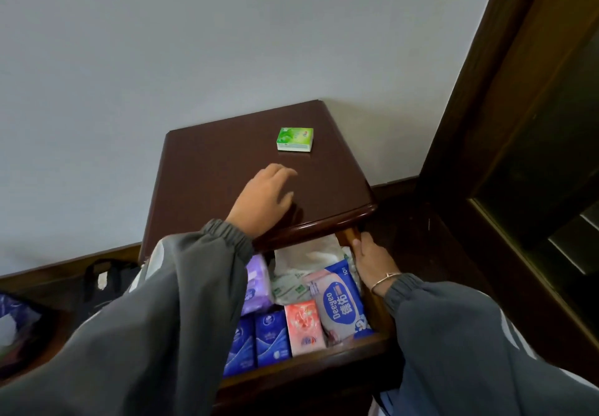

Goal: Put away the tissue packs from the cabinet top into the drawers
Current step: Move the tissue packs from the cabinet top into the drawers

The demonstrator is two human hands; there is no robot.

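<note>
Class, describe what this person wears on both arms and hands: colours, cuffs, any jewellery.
The left sleeve and right sleeve are loose and dark grey, with gathered elastic cuffs and paler grey panels higher up. A thin metal bangle circles the right wrist. The left hand and right hand are ungloved; no rings show.

Only smooth wood of the cabinet top lies between your left hand and the green pack; the drawer below is stuffed with packs
</note>
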